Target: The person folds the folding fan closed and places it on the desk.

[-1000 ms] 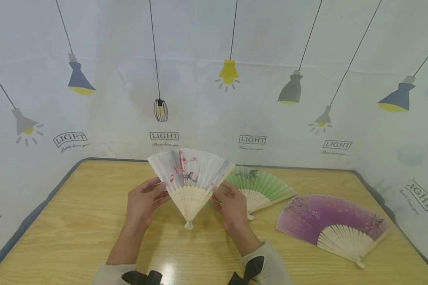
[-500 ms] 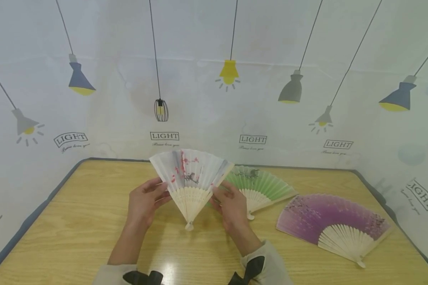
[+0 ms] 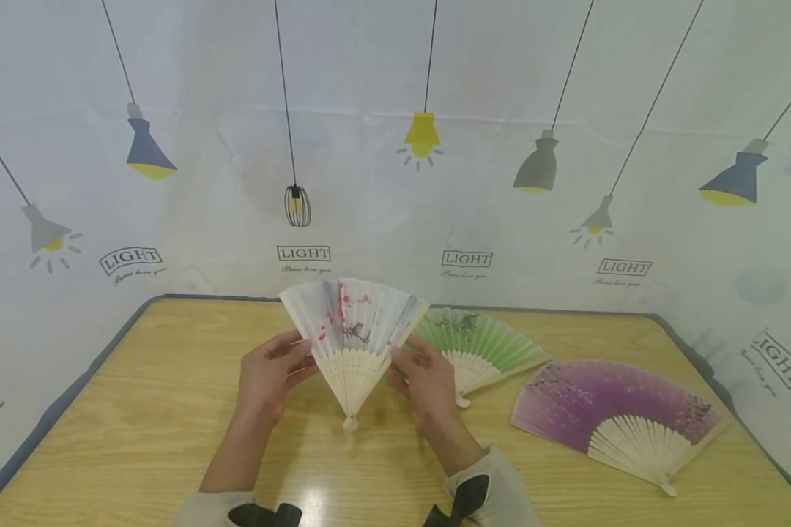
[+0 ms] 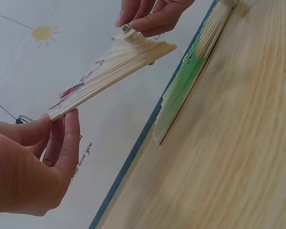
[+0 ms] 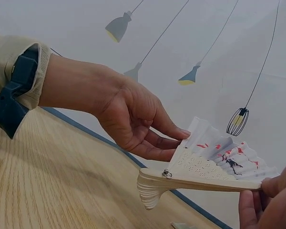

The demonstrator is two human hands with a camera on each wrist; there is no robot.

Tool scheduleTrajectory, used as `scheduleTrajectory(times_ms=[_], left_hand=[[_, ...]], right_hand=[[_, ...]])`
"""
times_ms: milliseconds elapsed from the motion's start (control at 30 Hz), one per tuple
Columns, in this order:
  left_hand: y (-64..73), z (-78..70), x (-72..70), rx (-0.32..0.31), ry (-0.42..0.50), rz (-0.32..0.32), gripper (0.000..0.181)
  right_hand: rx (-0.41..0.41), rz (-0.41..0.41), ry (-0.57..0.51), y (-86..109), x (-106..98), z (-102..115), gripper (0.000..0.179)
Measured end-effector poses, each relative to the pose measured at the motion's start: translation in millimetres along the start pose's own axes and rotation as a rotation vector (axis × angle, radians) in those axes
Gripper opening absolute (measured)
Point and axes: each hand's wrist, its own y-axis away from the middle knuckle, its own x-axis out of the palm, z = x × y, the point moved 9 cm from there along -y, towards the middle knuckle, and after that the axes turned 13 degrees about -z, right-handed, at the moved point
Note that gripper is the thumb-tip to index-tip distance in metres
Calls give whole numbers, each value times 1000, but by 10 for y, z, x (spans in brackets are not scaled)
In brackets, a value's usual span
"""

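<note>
Left hand (image 3: pixel 269 373) grasps one side edge of a white pleated folding fan (image 3: pixel 352 315) with pale, pierced wooden ribs; thumb on the near face, the other fingers partly hidden behind. Right hand (image 3: pixel 428 377) pinches the opposite edge likewise, some of its fingertips out of sight behind the ribs. Fan spread between the two hands, raised off the tabletop, pivot end toward the person. Red blossom and a dark bird-like figure printed on the leaf; fine detail soft. Metal rivet (image 5: pixel 167 174) shows clearly at the pivot in the right wrist view, where the left hand is cut off by the frame edge.

Beige sleeves (image 3: pixel 501 483) at both forearms, with black wrist straps (image 3: pixel 469 495); both run out of the bottom of the head view.

Right of the white fan, a green pleated fan (image 3: pixel 510 344) with pale wooden ribs lies spread; its left portion hidden behind the white fan and right hand. Nearer the person and further right, a purple pleated fan (image 3: pixel 567 402) with pale ribs lies spread, whole in view. Whether the green tip touches the purple rim, cannot tell.

Yellowish wood-grain tabletop (image 3: pixel 138 402), dark blue-grey border, near edge out of frame. Beyond, a whitish wall covering (image 3: pixel 369 168) printed with hanging lamps and "LIGHT" labels; small script beneath hard to read.
</note>
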Motion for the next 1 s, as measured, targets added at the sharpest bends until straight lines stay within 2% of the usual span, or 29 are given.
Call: scheduleTrajectory(times_ms=[200,467,1000], left_hand=[[3,-6,2,8,-7,10,35],[22,-8,19,11,-36,31,36],[34,-7,48,19,-66,51,37]], right_hand=[[-2,-1,-6,10,7,7,44],[13,29,10,35,46,-23,37],[25,49,30,54,63,-38,41]])
